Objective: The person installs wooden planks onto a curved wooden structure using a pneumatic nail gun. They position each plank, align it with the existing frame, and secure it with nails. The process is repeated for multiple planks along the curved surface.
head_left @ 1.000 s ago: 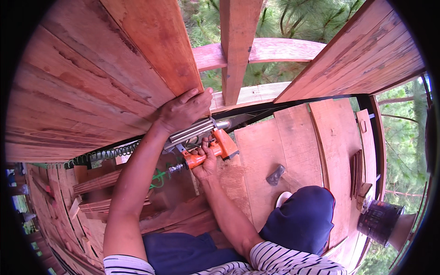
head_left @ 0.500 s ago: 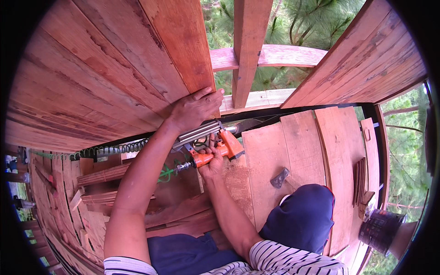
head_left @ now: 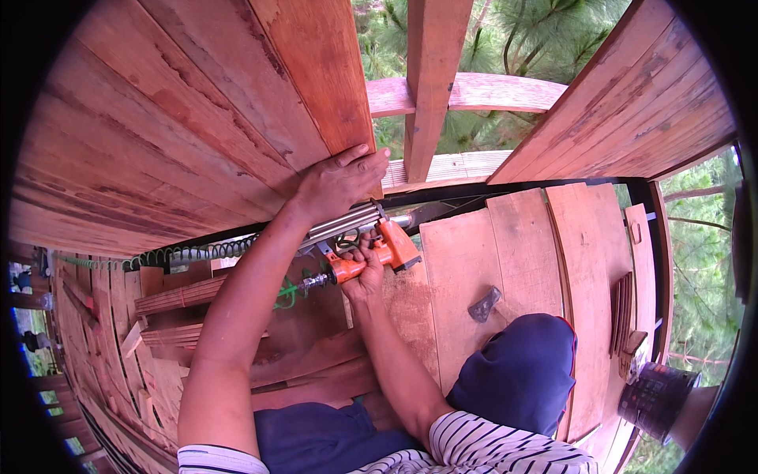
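My left hand (head_left: 335,180) lies with outstretched fingers against the end of an orange-brown board (head_left: 312,67), part of the sloping panel of wooden planks (head_left: 150,118) at upper left. Just beneath it, my right hand (head_left: 362,272) grips an orange nail gun (head_left: 395,243) with a long silver magazine. Its nose is at the board's end, partly hidden. A green coiled air hose (head_left: 158,257) runs off to the left, and a green fitting shows at the gun's rear.
Timber beams (head_left: 430,110) cross an opening onto pine branches. A second plank panel (head_left: 608,118) slopes at upper right. Below are loose floor boards (head_left: 517,245), a hammer (head_left: 485,302), slat bundles (head_left: 178,300) and a dark bucket (head_left: 655,399) at right.
The scene, with both hands and the nail gun, has shifted somewhat rightward in the picture since a second ago. The hands keep their hold and their places relative to the board.
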Demonstrator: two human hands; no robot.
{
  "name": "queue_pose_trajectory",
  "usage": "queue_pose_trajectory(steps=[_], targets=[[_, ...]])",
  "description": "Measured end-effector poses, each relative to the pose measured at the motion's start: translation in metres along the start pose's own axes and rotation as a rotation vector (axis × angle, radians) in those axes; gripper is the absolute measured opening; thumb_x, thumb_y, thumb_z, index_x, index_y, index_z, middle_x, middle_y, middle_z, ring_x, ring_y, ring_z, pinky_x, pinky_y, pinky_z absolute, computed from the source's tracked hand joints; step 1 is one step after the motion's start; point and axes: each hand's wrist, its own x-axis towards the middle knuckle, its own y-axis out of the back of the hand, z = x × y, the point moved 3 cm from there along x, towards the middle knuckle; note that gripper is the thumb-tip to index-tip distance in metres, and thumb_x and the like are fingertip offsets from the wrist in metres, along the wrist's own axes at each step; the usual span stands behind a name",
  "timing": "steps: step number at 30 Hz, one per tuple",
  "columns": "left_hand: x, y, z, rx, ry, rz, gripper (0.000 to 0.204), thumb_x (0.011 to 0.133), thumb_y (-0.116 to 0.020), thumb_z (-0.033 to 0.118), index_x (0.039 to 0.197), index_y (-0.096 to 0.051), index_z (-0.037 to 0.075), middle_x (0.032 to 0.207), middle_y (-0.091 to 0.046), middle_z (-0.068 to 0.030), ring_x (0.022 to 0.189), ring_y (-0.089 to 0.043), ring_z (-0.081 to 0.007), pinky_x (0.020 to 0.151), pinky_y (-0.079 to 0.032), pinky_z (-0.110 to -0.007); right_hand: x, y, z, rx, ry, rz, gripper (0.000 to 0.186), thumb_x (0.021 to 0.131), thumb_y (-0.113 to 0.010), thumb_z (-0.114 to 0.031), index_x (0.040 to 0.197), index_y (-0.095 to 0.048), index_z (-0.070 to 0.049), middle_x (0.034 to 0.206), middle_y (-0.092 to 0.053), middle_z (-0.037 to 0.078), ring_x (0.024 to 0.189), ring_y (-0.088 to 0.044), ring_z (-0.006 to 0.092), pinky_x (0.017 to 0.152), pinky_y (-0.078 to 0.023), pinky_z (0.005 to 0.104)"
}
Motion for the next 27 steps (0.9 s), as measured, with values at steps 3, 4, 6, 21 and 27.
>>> queue_pose_trajectory(steps=[3, 4, 6, 21, 27], targets=[[-0.004, 0.000, -0.003, -0.070, 0.004, -0.016, 0.046, 0.089, -0.045, 0.016, 0.132, -0.058, 0.013, 0.146, -0.049, 0.0023, 0.144, -0.031, -0.0062, 0.123, -0.013, -0.035, -0.003, -0.002, 0.004, 0.053, -0.088, 0.006, 0.050, 0.088, -0.050, -0.002, 0.135, -0.052, -0.020, 0.082, -0.059, -0.004, 0.065, -0.051, 0.0085, 0.072, -0.050, 0.0272], [-0.007, -0.001, -0.004, -0.080, 0.012, -0.016, 0.046, 0.089, -0.045, 0.015, 0.132, -0.058, 0.013, 0.147, -0.048, 0.0023, 0.144, -0.031, -0.0062, 0.123, -0.013, -0.035, -0.007, -0.003, 0.007, 0.048, -0.118, -0.010, 0.053, 0.088, -0.050, -0.004, 0.138, -0.050, -0.020, 0.076, -0.057, -0.004, 0.065, -0.052, 0.0096, 0.073, -0.050, 0.0278], [-0.005, 0.000, -0.003, -0.104, 0.019, -0.013, 0.046, 0.089, -0.045, 0.015, 0.133, -0.058, 0.013, 0.148, -0.047, 0.0024, 0.144, -0.030, -0.0063, 0.124, -0.013, -0.035, -0.010, 0.001, 0.008, 0.034, -0.112, 0.041, 0.059, 0.087, -0.051, -0.007, 0.144, -0.047, -0.020, 0.066, -0.050, -0.003, 0.067, -0.052, 0.0130, 0.076, -0.051, 0.0301], [-0.003, 0.002, 0.000, -0.067, 0.001, -0.088, 0.051, 0.089, -0.044, 0.016, 0.139, -0.053, 0.012, 0.152, -0.043, 0.0022, 0.146, -0.027, -0.0075, 0.124, -0.011, -0.036, 0.007, 0.016, 0.018, 0.022, -0.131, 0.090, 0.039, 0.087, -0.055, -0.008, 0.122, -0.064, -0.022, 0.064, -0.048, -0.005, 0.063, -0.053, 0.0137, 0.096, -0.046, 0.0553], [0.002, 0.020, 0.000, -0.012, -0.028, -0.085, 0.049, 0.088, -0.047, 0.016, 0.136, -0.055, 0.008, 0.149, -0.047, -0.0014, 0.143, -0.034, -0.0116, 0.124, -0.014, -0.038, -0.005, 0.004, -0.010, -0.073, -0.146, 0.006, 0.054, 0.085, -0.058, -0.007, 0.137, -0.054, -0.020, 0.068, -0.047, -0.006, 0.066, -0.050, 0.0130, 0.095, -0.048, 0.0532]])
